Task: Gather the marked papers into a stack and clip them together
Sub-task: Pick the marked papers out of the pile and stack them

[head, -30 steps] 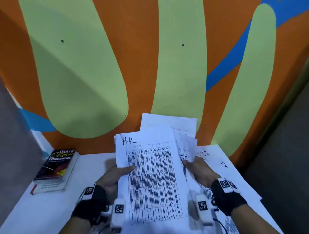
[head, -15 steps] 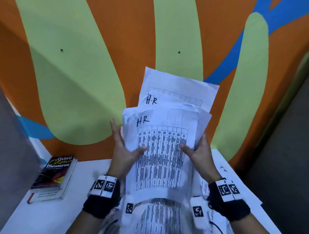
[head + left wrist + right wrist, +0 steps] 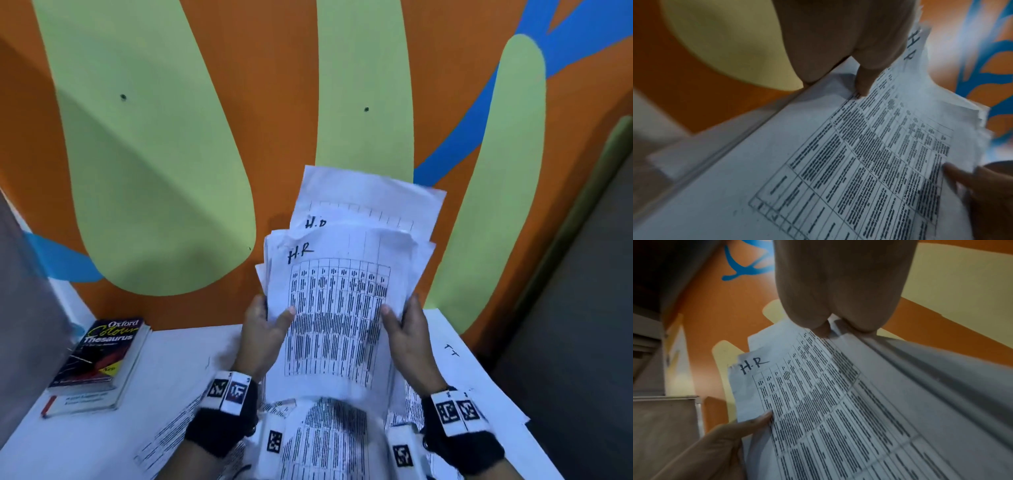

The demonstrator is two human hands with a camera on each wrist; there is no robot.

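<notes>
Squaring: being held upright above the table (image 3: 178, 373), a sheaf (image 3: 337, 318) of printed sheets marked "H.R".
Left hand (image 3: 262, 334): gripping the sheaf's left edge, thumb lying across the front sheet, fingers going behind.
Right hand (image 3: 406, 337): gripping the right edge the same way, thumb pressing on the print, fingers behind.
Sheaf position: standing in the air between both hands, in front of the wall (image 3: 281, 102), bottom edge curling toward the wrists.
Alignment: looking uneven; a back sheet (image 3: 370, 195) poking up well above the front one and tilting right, top corners crumpling.
Done so far: appearing to be gathered into one bundle, several marked sheets sharing the "H.R" heading.
Left to do: tapping the edges flush, judging by the ragged top; then clipping, not yet started.
Clip: not showing in any view; cannot tell where it is lying.
Loose sheets (image 3: 455, 356): lying flat on the table to the right, one bearing a "TT" mark, probably belonging to another group.
More print: spreading under the wrists at the near edge; cannot tell whether belonging to the sheaf.
Book (image 3: 102, 356): resting at the table's left, a thesaurus, well apart from the hands.
Risk: slipping of the tall back sheet if either grip is loosening before squaring.
</notes>
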